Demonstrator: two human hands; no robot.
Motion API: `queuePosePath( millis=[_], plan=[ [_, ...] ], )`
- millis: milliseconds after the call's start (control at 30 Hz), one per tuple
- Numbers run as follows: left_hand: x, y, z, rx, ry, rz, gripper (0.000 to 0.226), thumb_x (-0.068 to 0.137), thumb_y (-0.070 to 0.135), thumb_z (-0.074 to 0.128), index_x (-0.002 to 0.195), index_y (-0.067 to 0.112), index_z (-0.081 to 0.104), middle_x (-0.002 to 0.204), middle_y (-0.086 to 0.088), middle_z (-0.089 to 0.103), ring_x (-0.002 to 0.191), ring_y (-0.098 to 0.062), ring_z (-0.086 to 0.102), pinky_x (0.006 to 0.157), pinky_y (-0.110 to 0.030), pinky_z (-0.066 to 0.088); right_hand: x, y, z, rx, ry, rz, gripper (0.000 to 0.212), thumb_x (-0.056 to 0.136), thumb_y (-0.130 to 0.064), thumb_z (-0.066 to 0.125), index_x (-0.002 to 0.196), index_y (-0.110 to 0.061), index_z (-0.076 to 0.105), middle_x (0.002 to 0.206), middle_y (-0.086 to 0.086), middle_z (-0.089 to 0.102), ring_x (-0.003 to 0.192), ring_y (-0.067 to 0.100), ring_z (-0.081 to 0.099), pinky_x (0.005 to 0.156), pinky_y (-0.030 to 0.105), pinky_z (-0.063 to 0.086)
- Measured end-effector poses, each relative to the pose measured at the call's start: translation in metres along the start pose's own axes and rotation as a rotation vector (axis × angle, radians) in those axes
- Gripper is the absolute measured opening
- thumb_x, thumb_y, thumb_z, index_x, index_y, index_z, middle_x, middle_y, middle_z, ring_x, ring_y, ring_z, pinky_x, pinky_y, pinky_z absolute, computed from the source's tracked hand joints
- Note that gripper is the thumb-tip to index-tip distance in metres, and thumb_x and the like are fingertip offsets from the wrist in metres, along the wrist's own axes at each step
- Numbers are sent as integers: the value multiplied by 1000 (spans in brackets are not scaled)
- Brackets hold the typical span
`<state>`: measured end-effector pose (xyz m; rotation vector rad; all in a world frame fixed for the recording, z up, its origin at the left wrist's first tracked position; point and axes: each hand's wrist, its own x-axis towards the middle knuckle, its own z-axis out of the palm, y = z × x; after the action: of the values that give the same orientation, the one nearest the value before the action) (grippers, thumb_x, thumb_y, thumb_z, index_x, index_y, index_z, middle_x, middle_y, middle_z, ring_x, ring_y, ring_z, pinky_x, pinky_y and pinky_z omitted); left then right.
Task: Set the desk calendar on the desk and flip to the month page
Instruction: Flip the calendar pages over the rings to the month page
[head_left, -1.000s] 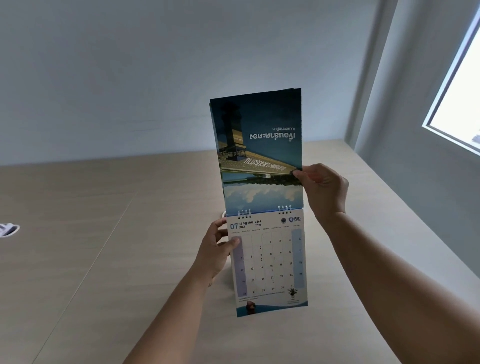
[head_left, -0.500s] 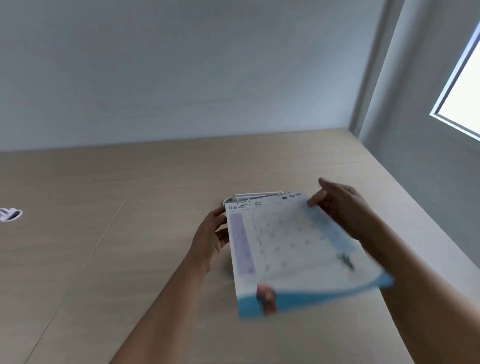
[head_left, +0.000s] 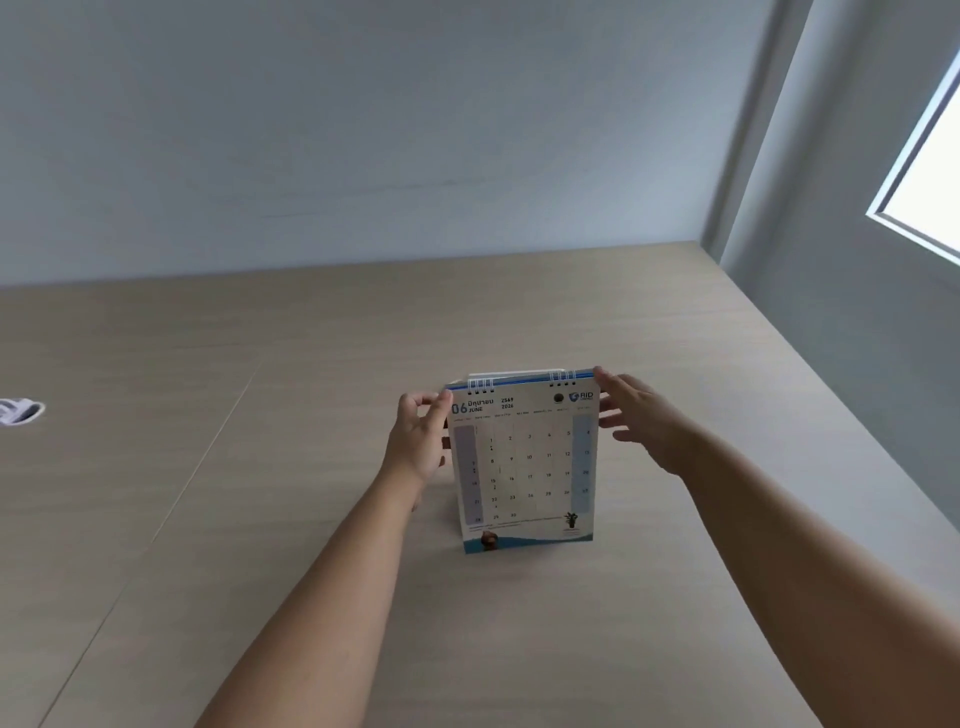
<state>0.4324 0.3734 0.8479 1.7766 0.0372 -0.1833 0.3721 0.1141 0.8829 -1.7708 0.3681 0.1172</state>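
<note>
Flipped sheet now lies flat: the white spiral-bound desk calendar (head_left: 523, 462) shows June, where July faced out a second ago. It stands upright on the pale wood-grain desk (head_left: 208, 519). Left hand (head_left: 418, 441) pinches the upper left edge. Right hand (head_left: 641, 418) has let go, fingers spread, fingertips at the top right corner. Best to steady the binding, then release both sides evenly so the stand doesn't tip.

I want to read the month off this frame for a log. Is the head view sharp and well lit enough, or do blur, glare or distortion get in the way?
Head view: the desk calendar is sharp enough to read "06 JUNE", though the small date numerals are faint; the window at right is blown out white; wide-angle bending slants the walls; no glare on the page; a soft shadow lies on the desk beside the left hand.
</note>
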Motion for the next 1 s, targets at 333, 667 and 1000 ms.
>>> queuePosePath(
  millis=[333,667,1000],
  plan=[
    [12,14,-2,60,32,-114,52,77,70,45,74,25,71,79,2,75,84,-19,66,70,-35,43,22,-18,4,-26,87,110,50,93,-55,43,82,-10,62,75,7,65,65,20,57,61,30,44],
    [48,34,8,-101,59,-281,37,67,54,66,75,18,70,65,3,76,73,-20,68,66,-32,49,50,-38,10,-5,238,45,30,91,-36,60,79,-9,63,86,18,75,69,26,69,71,38,59],
    [105,80,30,-62,71,-240,37,72,50,67,86,15,70,76,-1,73,57,-17,62,45,-20,44,94,-58,-7,-8,389,-23,31,83,-34,63,57,-20,55,71,11,65,67,26,54,61,38,45]
  ],
)
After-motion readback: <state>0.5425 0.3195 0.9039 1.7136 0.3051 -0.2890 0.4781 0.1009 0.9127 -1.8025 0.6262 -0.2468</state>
